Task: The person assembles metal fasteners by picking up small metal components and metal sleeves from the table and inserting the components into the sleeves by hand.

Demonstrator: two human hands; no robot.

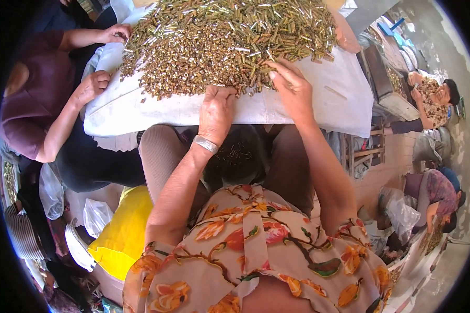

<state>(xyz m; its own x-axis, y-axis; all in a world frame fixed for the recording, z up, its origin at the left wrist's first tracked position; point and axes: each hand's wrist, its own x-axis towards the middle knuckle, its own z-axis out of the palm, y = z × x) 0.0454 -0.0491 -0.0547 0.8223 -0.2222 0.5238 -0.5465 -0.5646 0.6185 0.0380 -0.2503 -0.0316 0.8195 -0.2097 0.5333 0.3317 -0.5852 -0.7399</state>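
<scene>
A broad heap of small brass-coloured metal pieces (193,57) lies on a table covered with a white cloth (344,99). Short stubby pieces make up its near left part; longer thin tubes fill the back and right. At the heap's near edge my left hand (218,110) is closed, knuckles up, and its fingertips and whatever they hold are hidden. My right hand (293,93) reaches in from the right, thumb and forefinger pinched at a small brass-coloured tube among the others. Below the table edge, between my knees, a dark container (235,156) has several thin bright pieces in it.
On the left a person in a dark purple top (42,88) has both hands at the heap's left edge. A yellow sack (120,229) stands by my left leg. Other people sit at the far right, near a wooden bench (363,154) and a clear plastic bag (399,211).
</scene>
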